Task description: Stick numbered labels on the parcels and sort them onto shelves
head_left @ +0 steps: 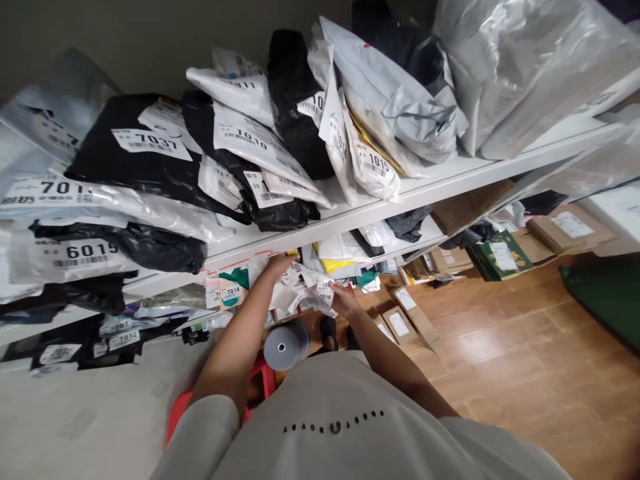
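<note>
Both arms reach down below the edge of the upper shelf. My right hand (344, 300) is closed on the edge of a small white packet (324, 292), whose label reads 1010. My left hand (283, 264) is bent at the wrist just under the shelf lip, fingers curled and partly hidden; what they grip is unclear. Crumpled white labelled packets (295, 285) bunch up between the hands. Left of them, a tan parcel marked 7014 (230, 293) with green tape lies on the lower shelf.
The white upper shelf (345, 212) carries piled mailing bags, including a black one marked 7037 (145, 147). Under my arms are a red stool (269, 377) and a round grey object (283, 347). Cardboard boxes (400, 324) lie on the wooden floor at right.
</note>
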{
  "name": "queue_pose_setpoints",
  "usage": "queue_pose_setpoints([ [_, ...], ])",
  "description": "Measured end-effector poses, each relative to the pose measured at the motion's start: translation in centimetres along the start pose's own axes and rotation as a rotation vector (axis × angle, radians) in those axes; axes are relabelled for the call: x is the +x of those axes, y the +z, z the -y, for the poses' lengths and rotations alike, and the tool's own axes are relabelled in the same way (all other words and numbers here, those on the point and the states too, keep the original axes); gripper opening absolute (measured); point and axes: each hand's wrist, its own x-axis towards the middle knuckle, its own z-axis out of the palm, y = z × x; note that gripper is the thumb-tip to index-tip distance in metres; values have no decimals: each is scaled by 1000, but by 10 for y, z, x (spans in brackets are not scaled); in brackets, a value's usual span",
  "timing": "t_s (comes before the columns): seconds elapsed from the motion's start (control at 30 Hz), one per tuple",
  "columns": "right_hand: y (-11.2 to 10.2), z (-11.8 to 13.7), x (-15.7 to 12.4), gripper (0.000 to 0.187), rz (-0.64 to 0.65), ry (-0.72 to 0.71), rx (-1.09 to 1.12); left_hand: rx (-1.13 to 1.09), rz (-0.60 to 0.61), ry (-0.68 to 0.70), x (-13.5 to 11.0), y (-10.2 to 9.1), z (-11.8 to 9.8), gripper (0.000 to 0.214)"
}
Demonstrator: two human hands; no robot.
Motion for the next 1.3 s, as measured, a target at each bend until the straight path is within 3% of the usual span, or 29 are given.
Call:
queue_pose_setpoints([
  [0.1,-18,15,3,42,-30,-24,95,-16,123,28,-9,-2,2,29],
  [0.23,-37,39,6,32,-32,-44,87,86,196,33,-19,-11,11,57],
  [0.4,-38,48,23,30,-119,-176,78,374,222,39,-32,-8,13,94],
  [0.47,-37,49,29,33,-152,-216,55,627,209,86,-36,-3,8,93],
  [0.53,-38,52,29,34,-157,-206,0,840,200,156,-40,-4,3,78],
  [0.7,-44,76,-1,28,-67,-36,-247,904,184,264,-57,-28,-9,62],
  [0.83,-14,85,-29,24,-34,-187,-374,704,69,367,-97,-26,-13,44],
  [0.93,20,74,-36,27,-30,-305,-363,323,61,421,-123,-2,-8,41],
  [1.03,44,61,-34,28,-102,-391,-365,57,16,336,-131,27,2,38],
  [1.1,48,55,-32,27,-156,-518,-400,-83,59,232,-130,41,7,35],
  [1.17,46,54,-32,27,-128,-579,-394,-216,142,153,-128,48,10,40],
  [1.23,39,56,-33,31,-64,-519,-322,-306,191,136,-127,48,9,38],
  [1.3,34,57,-33,38,-66,-437,-197,-271,162,185,-125,40,5,32],
])
